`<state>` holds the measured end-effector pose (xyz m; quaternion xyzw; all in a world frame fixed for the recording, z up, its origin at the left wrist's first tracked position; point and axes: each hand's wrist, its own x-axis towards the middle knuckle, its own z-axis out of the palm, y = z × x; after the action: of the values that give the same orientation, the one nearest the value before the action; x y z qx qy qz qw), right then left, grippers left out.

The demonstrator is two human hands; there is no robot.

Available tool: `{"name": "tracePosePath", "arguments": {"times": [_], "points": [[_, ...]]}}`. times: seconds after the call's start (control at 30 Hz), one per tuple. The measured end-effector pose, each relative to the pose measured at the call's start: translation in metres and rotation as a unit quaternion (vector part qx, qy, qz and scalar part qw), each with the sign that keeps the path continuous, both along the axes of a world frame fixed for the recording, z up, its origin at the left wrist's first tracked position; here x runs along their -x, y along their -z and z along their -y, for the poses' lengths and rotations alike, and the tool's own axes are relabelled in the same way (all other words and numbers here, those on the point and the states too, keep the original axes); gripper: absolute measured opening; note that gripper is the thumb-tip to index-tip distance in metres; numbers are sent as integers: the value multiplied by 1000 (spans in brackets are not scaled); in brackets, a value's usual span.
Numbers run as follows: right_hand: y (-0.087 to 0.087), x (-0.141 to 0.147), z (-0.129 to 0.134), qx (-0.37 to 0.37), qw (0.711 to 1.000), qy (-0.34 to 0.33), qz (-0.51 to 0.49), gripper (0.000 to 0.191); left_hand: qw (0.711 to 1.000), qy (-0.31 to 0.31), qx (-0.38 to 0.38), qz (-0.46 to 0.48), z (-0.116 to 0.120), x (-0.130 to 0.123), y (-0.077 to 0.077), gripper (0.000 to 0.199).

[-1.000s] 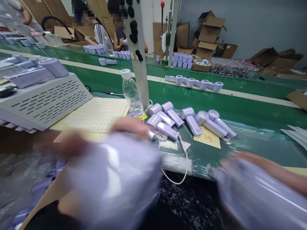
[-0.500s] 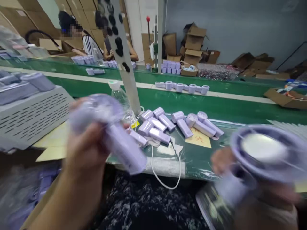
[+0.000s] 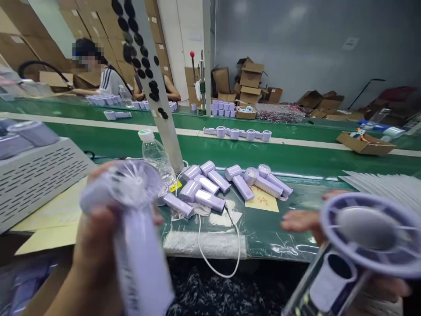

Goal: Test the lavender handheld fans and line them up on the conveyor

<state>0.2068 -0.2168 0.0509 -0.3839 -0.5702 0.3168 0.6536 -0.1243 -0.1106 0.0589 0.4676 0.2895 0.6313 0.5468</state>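
A light purple handheld fan [image 3: 141, 245] is gripped by its round head in my left hand [image 3: 98, 228], its handle hanging down toward the front. At the right, my right hand [image 3: 305, 221] holds a fan part [image 3: 368, 232] with a round spoked ring and a pale centre disc. Below that ring shows an opened handle [image 3: 332, 281] with dark and clear parts inside; some of my fingers are hidden behind it. Between my hands, several purple fans [image 3: 208, 199] lie on the green bench [image 3: 296, 232], beside a white cable [image 3: 200, 259].
A water bottle [image 3: 158, 158] stands by a slanted white post [image 3: 164, 109]. A slotted grey box [image 3: 49, 175] bears purple parts at left. Yellow sheets, a marked note [image 3: 263, 201] and white packets [image 3: 388, 188] lie around. Two people sit across the green line.
My left hand has moved left and down, turning the fan handle more upright. The right-hand part is lower and less blurred. The camera view has shifted, and the bench items appear lower and further left.
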Motion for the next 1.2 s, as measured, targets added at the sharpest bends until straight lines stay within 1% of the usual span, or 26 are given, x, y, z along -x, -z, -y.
{"name": "tracePosePath", "arguments": {"times": [0.03, 0.07, 0.1, 0.17, 0.23, 0.27, 0.37, 0.47, 0.53, 0.6, 0.63, 0.67, 0.73, 0.77, 0.8, 0.83, 0.87, 0.9, 0.93, 0.97, 1.0, 1.07, 1.1, 1.13, 1.17, 1.2], "points": [[4, 11, -8, 48, 997, -20, -53, 59, 999, -22, -25, -1, 3, -12, 3, 57], [10, 25, -16, 112, 988, -27, -104, 69, 998, -22, -55, -8, 4, -25, 8, 62], [18, 40, -22, 175, 973, -22, -150, 75, 997, 10, -77, -24, 4, -37, 15, 60], [35, 70, -33, 266, 939, -26, -216, 83, 991, 7, -123, -51, 2, -60, 30, 56], [50, 96, -38, 298, 918, -54, -256, 86, 983, -34, -146, -110, -2, -77, 45, 57], [56, 105, -38, 305, 910, -73, -271, 86, 977, -35, -149, -145, -4, -83, 51, 59], [61, 114, -35, 309, 894, -131, -297, 85, 960, 15, -132, -246, -6, -93, 60, 65], [57, 110, -34, 319, 876, -183, -312, 68, 958, 37, -148, -245, -13, -95, 61, 67], [54, 107, -36, 334, 855, -213, -335, 56, 970, 0, -163, -178, -24, -88, 62, 63], [52, 99, -38, 351, 839, -231, -347, 58, 973, -89, -171, -126, -40, -72, 66, 55], [50, 91, -39, 358, 841, -226, -337, 62, 965, -148, -177, -128, -48, -60, 69, 51], [49, 79, -38, 363, 855, -203, -311, 65, 945, -213, -190, -157, -55, -47, 74, 49], [48, 38, -35, 362, 908, -74, -199, 68, 875, -336, -203, -285, -67, -17, 84, 53], [48, 10, -31, 350, 930, 38, -107, 71, 846, -351, -168, -365, -71, -2, 90, 52], [48, -22, -27, 334, 924, 185, 10, 78, 829, -341, -120, -427, -75, 11, 97, 54], [50, -55, -22, 335, 882, 302, 134, 89, 826, -315, -65, -464, -78, 21, 103, 56], [51, -88, -16, 357, 829, 354, 245, 92, 827, -281, -16, -486, -80, 30, 108, 57], [53, -119, -12, 376, 778, 388, 319, 90, 830, -249, 20, -499, -82, 35, 112, 60], [55, -145, -8, 398, 748, 392, 357, 85, 831, -222, 44, -509, -84, 38, 115, 64], [56, -165, -5, 401, 748, 381, 367, 75, 828, -201, 57, -520, -86, 40, 117, 68], [56, -178, -4, 393, 732, 409, 377, 63, 825, -185, 62, -531, -87, 40, 118, 72], [55, -181, -8, 350, 687, 505, 387, 41, 822, -158, 70, -542, -89, 39, 116, 79], [54, -171, -13, 322, 664, 546, 396, 35, 825, -150, 75, -540, -90, 38, 114, 79], [53, -154, -21, 301, 656, 558, 409, 35, 828, -146, 83, -535, -89, 38, 113, 79], [54, -134, -31, 286, 671, 539, 421, 36, 834, -147, 91, -524, -88, 39, 112, 79], [56, -111, -43, 288, 710, 466, 443, 39, 844, -151, 97, -505, -86, 40, 111, 79]]}}
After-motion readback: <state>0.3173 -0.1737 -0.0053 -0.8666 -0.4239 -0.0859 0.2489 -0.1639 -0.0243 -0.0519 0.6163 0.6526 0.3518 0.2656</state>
